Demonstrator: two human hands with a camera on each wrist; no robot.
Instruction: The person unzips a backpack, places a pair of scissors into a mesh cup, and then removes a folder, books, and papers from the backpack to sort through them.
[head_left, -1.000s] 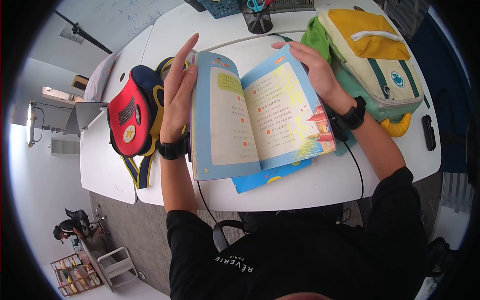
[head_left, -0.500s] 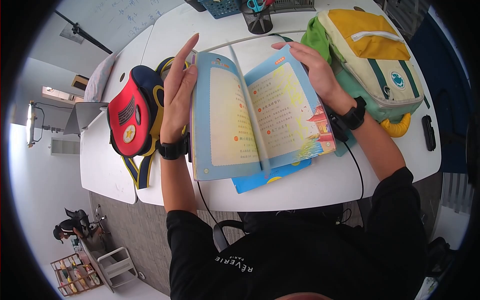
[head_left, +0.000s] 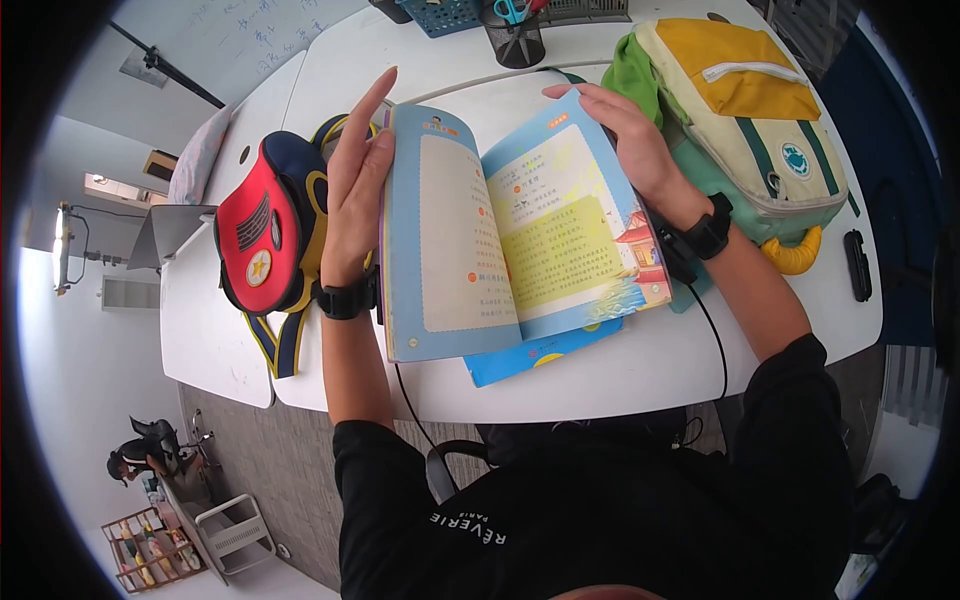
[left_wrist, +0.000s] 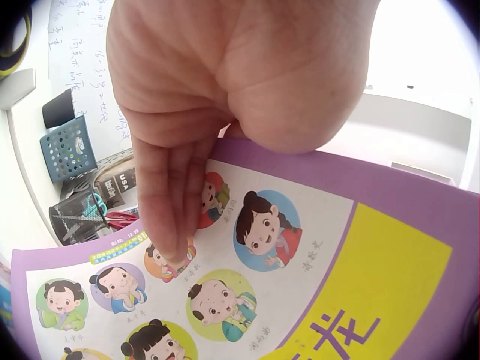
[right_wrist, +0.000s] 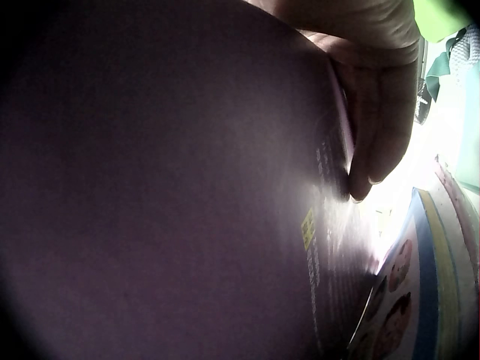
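An open book [head_left: 440, 220] with blue-bordered pages is held between both hands, its spine toward the middle. Along its left edge my left hand [head_left: 355, 185] grips it, thumb by the page edges and one finger pointing up past the cover; in the left wrist view, the fingers of that hand [left_wrist: 176, 180] lie fairly straight on the purple cover [left_wrist: 337, 176]. My right hand [head_left: 635, 140] holds the upper right edge, fingertips at the top corner. The right wrist view shows fingers [right_wrist: 379, 120] bent at the dark cover's edge. Under the book lies a blue book [head_left: 545, 357].
A red and navy bag [head_left: 262, 225] is left of the book on the white table [head_left: 450, 392]. At the right are a cream, yellow and green backpack [head_left: 740, 120] and a black case [head_left: 857, 265]. A mesh pen cup [head_left: 515, 45] and blue basket [head_left: 440, 15] stand behind.
A leaf has swung from the left side of the book to the right, so both visible pages differ. The hands have stayed in place.
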